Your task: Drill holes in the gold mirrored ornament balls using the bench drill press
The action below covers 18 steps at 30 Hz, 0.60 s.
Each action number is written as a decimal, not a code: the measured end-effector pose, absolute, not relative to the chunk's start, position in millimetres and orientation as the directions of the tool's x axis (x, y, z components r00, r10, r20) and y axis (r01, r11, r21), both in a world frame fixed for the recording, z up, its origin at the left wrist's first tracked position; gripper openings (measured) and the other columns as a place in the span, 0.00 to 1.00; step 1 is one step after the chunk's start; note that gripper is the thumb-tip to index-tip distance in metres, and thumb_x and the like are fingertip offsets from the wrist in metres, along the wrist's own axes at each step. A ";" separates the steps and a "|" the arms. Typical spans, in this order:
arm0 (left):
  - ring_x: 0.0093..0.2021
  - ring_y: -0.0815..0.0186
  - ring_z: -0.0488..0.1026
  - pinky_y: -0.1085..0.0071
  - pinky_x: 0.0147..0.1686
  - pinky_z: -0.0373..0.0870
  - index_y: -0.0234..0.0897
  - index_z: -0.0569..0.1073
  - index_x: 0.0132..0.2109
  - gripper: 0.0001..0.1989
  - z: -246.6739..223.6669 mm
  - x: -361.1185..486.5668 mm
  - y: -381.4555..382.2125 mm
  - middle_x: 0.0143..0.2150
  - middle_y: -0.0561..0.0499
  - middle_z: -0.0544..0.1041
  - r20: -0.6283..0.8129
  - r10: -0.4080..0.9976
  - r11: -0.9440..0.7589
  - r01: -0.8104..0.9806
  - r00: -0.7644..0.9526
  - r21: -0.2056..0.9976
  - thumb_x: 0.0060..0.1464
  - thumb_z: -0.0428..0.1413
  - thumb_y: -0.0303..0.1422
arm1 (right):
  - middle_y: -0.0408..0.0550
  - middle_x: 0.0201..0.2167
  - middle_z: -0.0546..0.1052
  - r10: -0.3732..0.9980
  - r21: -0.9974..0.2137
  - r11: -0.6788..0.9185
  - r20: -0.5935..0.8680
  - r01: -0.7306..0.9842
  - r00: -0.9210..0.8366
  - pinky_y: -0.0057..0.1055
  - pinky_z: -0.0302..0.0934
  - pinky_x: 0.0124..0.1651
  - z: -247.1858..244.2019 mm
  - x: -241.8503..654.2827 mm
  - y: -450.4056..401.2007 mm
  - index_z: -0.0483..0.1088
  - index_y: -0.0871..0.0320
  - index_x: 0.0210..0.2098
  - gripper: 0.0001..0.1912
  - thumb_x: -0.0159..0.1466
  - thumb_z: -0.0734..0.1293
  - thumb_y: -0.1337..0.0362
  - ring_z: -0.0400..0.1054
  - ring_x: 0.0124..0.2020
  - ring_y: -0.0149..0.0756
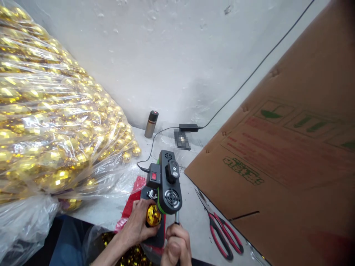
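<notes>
A small black and green bench drill press (168, 184) stands in front of me, with a red switch on its side. My left hand (138, 218) is wrapped round a shiny gold mirrored ball (153, 215) and keeps it on the black base, next to the machine's head. My right hand (177, 242) is closed round the machine's metal lever (176, 217), to the right of the ball. The head hides whatever tool tip is below it. Under the base lies a red cloth or plastic piece (130, 203).
A big clear plastic bag (63, 122) of gold balls fills the left. Red-handled scissors (219, 229) lie at right beside a large cardboard box (266, 147). At the back stand a flask (151, 124) and a power adapter (189, 128) with cables. More gold balls (135, 255) are below the front edge.
</notes>
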<state>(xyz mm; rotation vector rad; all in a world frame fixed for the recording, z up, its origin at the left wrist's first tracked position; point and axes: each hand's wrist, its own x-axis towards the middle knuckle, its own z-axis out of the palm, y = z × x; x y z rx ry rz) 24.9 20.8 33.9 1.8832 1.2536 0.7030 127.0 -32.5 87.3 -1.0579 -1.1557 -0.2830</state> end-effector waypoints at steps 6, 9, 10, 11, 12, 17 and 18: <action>0.52 0.47 0.70 0.54 0.53 0.70 0.38 0.73 0.51 0.24 32.7 24.7 20.0 0.49 0.44 0.76 0.016 0.930 -0.214 0.503 0.368 0.837 0.45 0.67 0.31 | 0.40 0.30 0.71 0.308 -0.416 0.574 0.908 0.705 0.285 0.29 0.67 0.39 54.2 141.8 -26.0 0.63 0.55 0.28 0.19 0.77 0.56 0.67 0.68 0.29 0.27; 0.52 0.48 0.70 0.54 0.53 0.70 0.39 0.74 0.52 0.25 33.1 24.0 21.0 0.49 0.44 0.76 0.019 0.930 -0.220 0.516 0.366 0.828 0.44 0.66 0.30 | 0.38 0.30 0.74 0.312 -0.343 0.596 0.932 0.726 0.184 0.28 0.68 0.39 57.1 151.1 -26.2 0.67 0.54 0.29 0.19 0.77 0.59 0.62 0.71 0.29 0.27; 0.52 0.48 0.70 0.53 0.53 0.70 0.39 0.74 0.52 0.25 33.8 24.0 21.6 0.49 0.44 0.76 0.022 0.930 -0.224 0.519 0.366 0.825 0.44 0.66 0.30 | 0.38 0.29 0.73 0.319 -0.348 0.594 0.929 0.726 0.185 0.27 0.67 0.37 63.7 151.1 -28.2 0.67 0.54 0.28 0.19 0.77 0.58 0.63 0.70 0.28 0.27; 0.52 0.48 0.70 0.53 0.53 0.70 0.39 0.74 0.53 0.25 34.7 24.1 22.2 0.49 0.44 0.77 0.027 0.930 -0.229 0.521 0.367 0.822 0.45 0.66 0.31 | 0.39 0.29 0.73 0.343 -0.382 0.580 0.916 0.720 0.210 0.27 0.66 0.34 73.5 149.5 -31.1 0.66 0.55 0.28 0.19 0.77 0.58 0.64 0.69 0.27 0.26; 0.52 0.48 0.70 0.53 0.54 0.70 0.39 0.74 0.53 0.26 35.8 24.1 22.5 0.49 0.44 0.77 0.035 0.929 -0.237 0.520 0.368 0.820 0.46 0.66 0.31 | 0.39 0.29 0.72 0.371 -0.428 0.558 0.895 0.711 0.248 0.26 0.63 0.32 86.3 146.6 -34.6 0.65 0.55 0.28 0.19 0.77 0.58 0.66 0.68 0.26 0.26; 0.53 0.47 0.74 0.51 0.55 0.73 0.40 0.74 0.58 0.30 30.2 17.0 13.9 0.53 0.43 0.80 0.108 0.912 -0.309 0.490 0.396 0.815 0.47 0.67 0.29 | 0.40 0.26 0.71 0.536 -0.735 0.443 0.677 0.514 0.505 0.29 0.54 0.27 164.9 128.0 -47.3 0.66 0.56 0.26 0.20 0.76 0.62 0.64 0.61 0.22 0.26; 0.55 0.47 0.75 0.50 0.56 0.73 0.41 0.74 0.60 0.31 24.8 13.0 9.6 0.55 0.42 0.80 0.138 0.903 -0.340 0.481 0.406 0.808 0.48 0.67 0.29 | 0.40 0.25 0.71 0.548 -0.749 0.435 0.661 0.500 0.513 0.30 0.53 0.27 175.2 126.3 -48.0 0.67 0.56 0.27 0.19 0.76 0.62 0.64 0.60 0.21 0.26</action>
